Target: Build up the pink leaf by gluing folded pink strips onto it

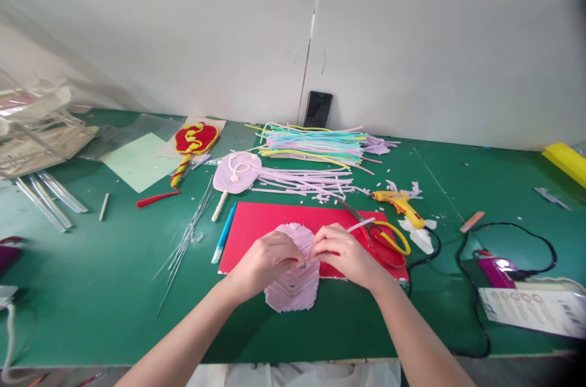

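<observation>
A lilac oval panel (293, 296) of pipe cleaners laid side by side lies partly on a red board (256, 222), below both hands. My left hand (274, 257) is over its left side, thumb and fingertips pinched together; what is between them is too small to make out. Over the panel's right edge, my right hand (344, 254) is closed with its fingertips on a lilac pipe cleaner (361, 224), whose free end sticks out toward the upper right. The two hands' fingertips are close together. Scissors (389, 237) with red and yellow handles lie just beyond my right hand.
A yellow glue gun (400, 204) with a black cord lies right of the board. Behind are a lilac fan shape (237, 172), bundled coloured pipe cleaners (315, 146) and a phone (318, 109). A blue pen (224, 233) and thin wires (190, 234) lie left.
</observation>
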### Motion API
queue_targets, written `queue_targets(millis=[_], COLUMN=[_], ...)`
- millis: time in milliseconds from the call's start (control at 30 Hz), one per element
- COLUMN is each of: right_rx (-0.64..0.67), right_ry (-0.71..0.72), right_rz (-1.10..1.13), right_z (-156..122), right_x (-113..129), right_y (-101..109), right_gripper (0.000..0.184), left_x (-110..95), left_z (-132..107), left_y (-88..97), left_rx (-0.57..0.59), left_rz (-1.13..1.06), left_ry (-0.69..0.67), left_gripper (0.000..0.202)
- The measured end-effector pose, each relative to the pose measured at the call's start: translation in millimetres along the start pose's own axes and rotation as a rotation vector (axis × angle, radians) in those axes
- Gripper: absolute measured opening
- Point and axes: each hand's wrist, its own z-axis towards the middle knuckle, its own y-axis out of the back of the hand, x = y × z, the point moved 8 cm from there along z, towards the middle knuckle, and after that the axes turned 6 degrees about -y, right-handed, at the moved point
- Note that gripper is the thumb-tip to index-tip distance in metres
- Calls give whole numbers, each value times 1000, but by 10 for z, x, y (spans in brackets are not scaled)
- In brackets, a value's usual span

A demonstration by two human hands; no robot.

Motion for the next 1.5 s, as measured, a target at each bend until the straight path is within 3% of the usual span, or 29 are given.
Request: queue_targets(millis=[100,167,300,367,467,667,767,1167,1500], right_rx=[103,119,91,45,-22,-39,-23,2,-32], right_ry=[39,39,23,12,24,83,76,87,29], right_rz=[28,24,40,45,-24,-173,-210,-195,-160], right_z=[14,32,110,172,272,410,431,454,341], right_x=[49,40,-42,-108,-194,-279,-308,-370,-475], right_y=[-46,-56,-55,-41,-42,-142,-167,-193,-131], right_gripper=[12,13,14,14,12,12,12,13,18], left_x=[-20,18,157,236,279,178,193,263,267], left_z=[16,7,-68,-143,-271,-321,-342,-375,-377], left_y=[-20,-5,76,138,152,-298,-424,-505,-521], left_rx=[103,101,-25,-125,-213,-13,36,133,135], left_rz=[-107,-109,5,142,375,678,760,799,806], left_ry=[19,44,99,185,328,287,302,354,336], left_gripper=[23,24,18,16,28,47,50,53,53])
